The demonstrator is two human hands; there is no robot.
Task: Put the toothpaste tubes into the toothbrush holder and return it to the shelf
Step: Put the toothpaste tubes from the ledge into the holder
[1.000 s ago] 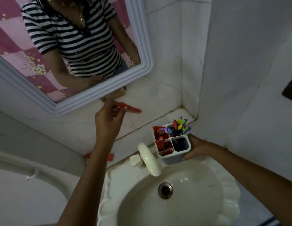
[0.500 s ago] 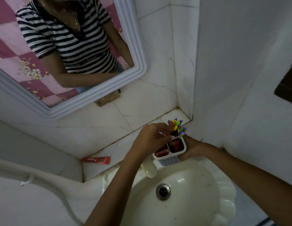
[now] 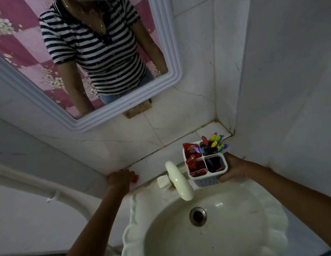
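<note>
Toothbrush holder (image 3: 207,164) is gripped in our right hand (image 3: 233,168) above the sink (image 3: 271,228) rim; our left hand (image 3: 120,179) closes over a red toothpaste tube (image 3: 135,178) on the shelf (image 3: 157,157).

We see only the red cap end of the toothpaste tube (image 3: 135,178); left hand (image 3: 120,179) covers the rest, its grip unclear. Right hand (image 3: 233,168) fingers hidden behind toothbrush holder (image 3: 207,177). Sink (image 3: 271,228) cut off at bottom edge
</note>
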